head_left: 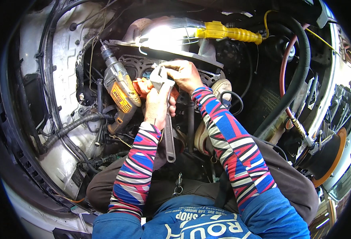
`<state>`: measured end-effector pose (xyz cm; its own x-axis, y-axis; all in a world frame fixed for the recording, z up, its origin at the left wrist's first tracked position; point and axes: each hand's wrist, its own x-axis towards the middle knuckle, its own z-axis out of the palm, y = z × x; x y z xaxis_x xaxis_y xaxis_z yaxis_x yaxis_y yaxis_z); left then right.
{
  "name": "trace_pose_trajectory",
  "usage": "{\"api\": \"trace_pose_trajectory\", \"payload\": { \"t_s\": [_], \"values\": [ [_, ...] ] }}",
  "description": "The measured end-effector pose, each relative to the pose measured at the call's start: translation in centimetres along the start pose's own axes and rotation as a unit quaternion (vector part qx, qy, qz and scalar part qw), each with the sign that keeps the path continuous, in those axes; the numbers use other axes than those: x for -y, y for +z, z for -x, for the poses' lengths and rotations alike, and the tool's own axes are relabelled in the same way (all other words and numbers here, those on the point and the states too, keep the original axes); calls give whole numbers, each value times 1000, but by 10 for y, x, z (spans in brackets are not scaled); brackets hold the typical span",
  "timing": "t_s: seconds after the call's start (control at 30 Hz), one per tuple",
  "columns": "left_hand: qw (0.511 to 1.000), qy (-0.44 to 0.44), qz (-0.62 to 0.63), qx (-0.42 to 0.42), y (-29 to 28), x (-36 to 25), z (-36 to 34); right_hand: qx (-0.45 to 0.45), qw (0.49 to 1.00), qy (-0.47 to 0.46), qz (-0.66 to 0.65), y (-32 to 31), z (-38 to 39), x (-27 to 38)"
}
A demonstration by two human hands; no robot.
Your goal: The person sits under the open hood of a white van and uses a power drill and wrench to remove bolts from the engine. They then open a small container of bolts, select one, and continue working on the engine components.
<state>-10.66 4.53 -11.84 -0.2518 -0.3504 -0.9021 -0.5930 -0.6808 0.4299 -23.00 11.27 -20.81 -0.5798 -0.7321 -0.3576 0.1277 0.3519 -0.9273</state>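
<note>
My left hand (156,108) is closed around the upper handle of a large adjustable wrench (170,137). The wrench head points away from me and its handle end hangs toward my lap. My right hand (186,75) is pinched at the wrench's jaws, and whatever sits between its fingertips is too small to make out. Behind the left hand shows an orange object (142,86), partly hidden, whose kind I cannot tell. Under both hands lies an open metal engine block (132,65). A yellow-and-grey power drill (121,89) rests left of the hands, bit pointing away.
A lit work lamp with a yellow handle (233,32) lies across the far side. Black and red hoses (284,75) curve down the right. Cables and a corrugated conduit (73,124) run along the white body panel (66,51) on the left. An orange-rimmed disc (330,157) stands at right.
</note>
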Motion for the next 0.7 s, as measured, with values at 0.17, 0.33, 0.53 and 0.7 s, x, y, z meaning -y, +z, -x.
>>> {"api": "trace_pose_trajectory", "payload": {
  "t_s": [0.17, 0.33, 0.53, 0.7],
  "values": [
    [998, 26, -54, 16, -16, -2, -12, -2, 1000, -12, 14, 0, -1, -1],
    [969, 6, -239, 62, -46, -33, -32, -6, 998, -1, 62, 2, -2, -5],
    [582, 260, -751, 173, -67, -129, -67, -7, 997, -23, 73, 4, -1, -2],
    [692, 120, -702, 112, -65, -152, -48, 7, 997, -4, 82, 4, -1, -2]
  ]
}}
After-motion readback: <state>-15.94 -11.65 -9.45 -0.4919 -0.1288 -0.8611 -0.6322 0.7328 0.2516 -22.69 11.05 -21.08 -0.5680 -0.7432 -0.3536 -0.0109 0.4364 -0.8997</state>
